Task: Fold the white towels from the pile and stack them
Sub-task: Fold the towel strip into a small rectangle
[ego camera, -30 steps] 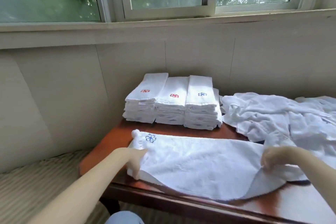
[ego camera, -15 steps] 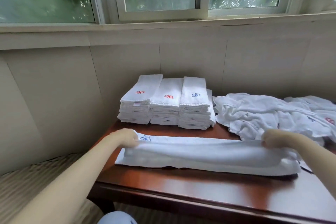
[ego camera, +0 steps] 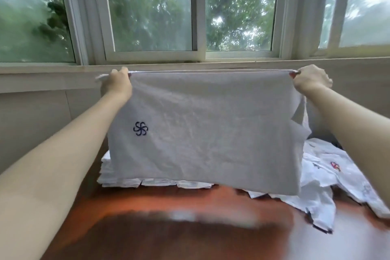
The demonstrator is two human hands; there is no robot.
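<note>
Both hands, left hand (ego camera: 117, 85) and right hand (ego camera: 310, 80), pinch the towel (ego camera: 206, 129) top corners, stretched taut; its bottom edge hangs clear above the table (ego camera: 190, 228).

Left hand (ego camera: 116, 84), right hand (ego camera: 310, 80), gripping raised towel (ego camera: 206, 129)

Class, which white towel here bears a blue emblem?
The towel stretched in the air between left hand and right hand; the emblem on the loose pile is red.
</note>
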